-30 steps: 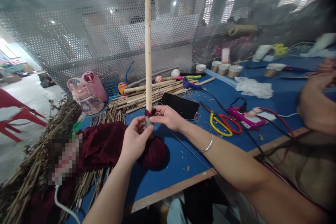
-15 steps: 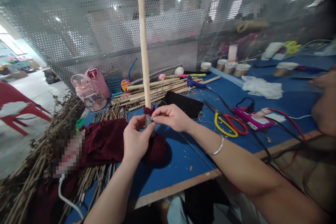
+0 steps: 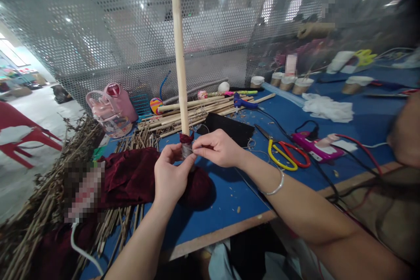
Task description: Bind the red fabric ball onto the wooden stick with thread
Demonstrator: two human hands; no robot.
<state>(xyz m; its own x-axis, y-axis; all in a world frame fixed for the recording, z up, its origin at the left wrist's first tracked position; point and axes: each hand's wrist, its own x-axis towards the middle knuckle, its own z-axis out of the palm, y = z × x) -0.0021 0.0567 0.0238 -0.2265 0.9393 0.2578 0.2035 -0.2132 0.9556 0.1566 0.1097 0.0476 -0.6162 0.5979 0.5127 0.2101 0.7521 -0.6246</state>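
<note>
A pale wooden stick (image 3: 180,52) stands upright, its lower end in the gathered neck of a round dark-red velvet bundle (image 3: 198,188). Several turns of thin grey wire (image 3: 187,150) bind the velvet round the stick. My left hand (image 3: 170,173) is closed about this bound neck, thumb and fingers on opposite sides. Just right of the binding, my right hand (image 3: 219,148) pinches the wire between thumb and fingertips. More dark-red velvet (image 3: 131,175) lies to the left of my left hand.
Scissors (image 3: 282,153) with yellow and red handles lie on the blue table (image 3: 223,218), near a purple power strip (image 3: 316,146). Behind are a blue glue gun (image 3: 244,103), loose sticks (image 3: 210,107) and a black sheet (image 3: 228,129). Dried stalks (image 3: 55,183) crowd the left.
My right hand has shifted slightly right with the wire, and more of the grey binding shows. The left hand keeps its hold. The stick's top has passed out of view above.
</note>
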